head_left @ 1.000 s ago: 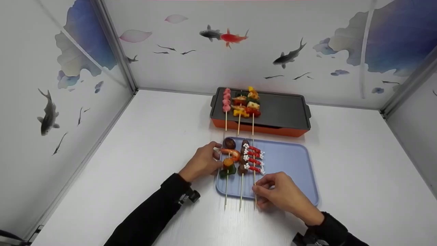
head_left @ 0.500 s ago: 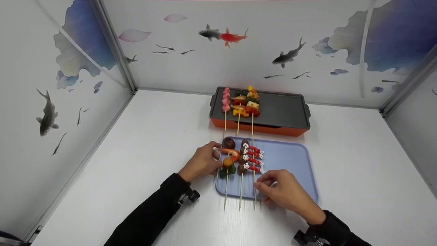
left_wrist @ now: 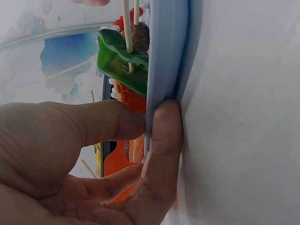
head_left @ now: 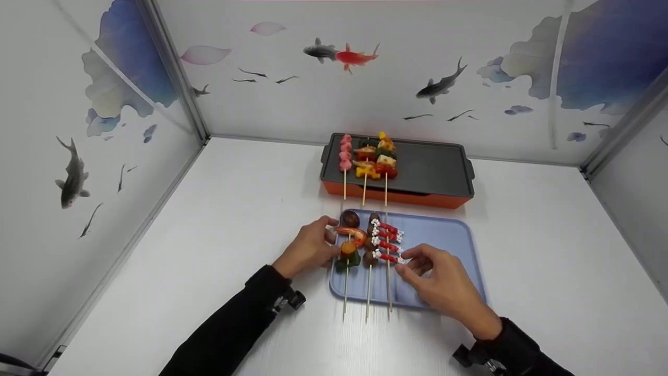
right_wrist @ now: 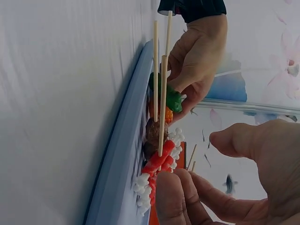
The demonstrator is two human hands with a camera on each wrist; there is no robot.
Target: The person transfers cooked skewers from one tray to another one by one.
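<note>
My left hand [head_left: 310, 247] pinches the left rim of a blue tray [head_left: 439, 235]; in the left wrist view thumb and forefinger lie on either side of the tray wall [left_wrist: 165, 56]. Three toy skewers lie on the tray's left half, sticks over the front edge. The leftmost is a shrimp skewer [head_left: 358, 236] with an orange piece and green pepper. Beside it lies a skewer of brown balls [head_left: 370, 259], then a skewer of red pieces with white bone-like ends [head_left: 386, 245]. My right hand [head_left: 443, 279], thumb and fingers apart, hovers just right of that red-and-white skewer, holding nothing.
Behind the tray stands an orange grill [head_left: 428, 167] with a black plate. On its left part lie a pink ball skewer [head_left: 345, 151] and two mixed skewers [head_left: 386, 156]. White walls [head_left: 365, 104] with painted fish enclose the white table [head_left: 250, 198].
My right hand has let go of the red-and-white skewer's stick and moved forward, up to its lowest red piece. My left hand stays on the tray rim.
</note>
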